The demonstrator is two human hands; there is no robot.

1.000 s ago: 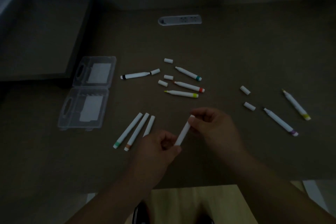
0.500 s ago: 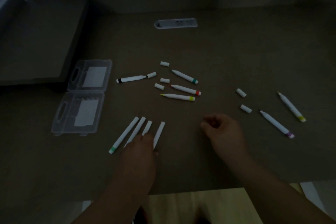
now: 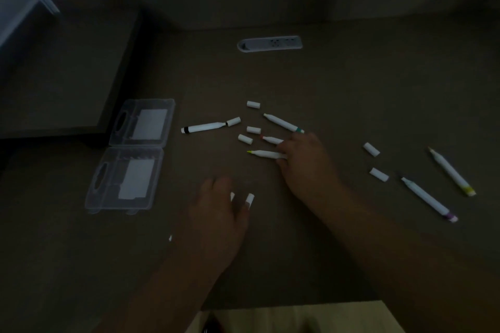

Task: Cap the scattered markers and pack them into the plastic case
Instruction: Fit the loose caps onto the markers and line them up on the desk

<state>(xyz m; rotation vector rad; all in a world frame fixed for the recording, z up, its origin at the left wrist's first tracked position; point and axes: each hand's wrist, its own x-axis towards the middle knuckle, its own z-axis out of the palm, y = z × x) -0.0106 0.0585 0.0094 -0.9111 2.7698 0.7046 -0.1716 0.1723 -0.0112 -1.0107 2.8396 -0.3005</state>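
I see my right hand [image 3: 303,159] reaching over the middle cluster of uncapped markers, its fingertips on the barrels of the red-tipped marker [image 3: 272,139] and the yellow-tipped marker [image 3: 266,154]; the light is too dim for me to tell whether it pinches one or only touches them. My left hand [image 3: 216,211] lies flat and relaxed on the row of capped markers [image 3: 249,199], of which only a few white ends show past its fingers. The clear plastic case [image 3: 135,155] lies open on the tabletop [image 3: 351,89] well to the left, nothing packed in it that I can make out. Loose caps [image 3: 253,130] sit just beside the cluster, and a green-banded marker [image 3: 282,123] and a black-banded marker [image 3: 201,127] lie near; two more markers [image 3: 427,199] and two caps [image 3: 371,149] lie apart on the right. I judge these markers light, stiff and smooth, likely to roll or skid under a fingertip, so I would pinch one mid-barrel, away from the wet tip, and take each small cap by its sides to press it on straight.
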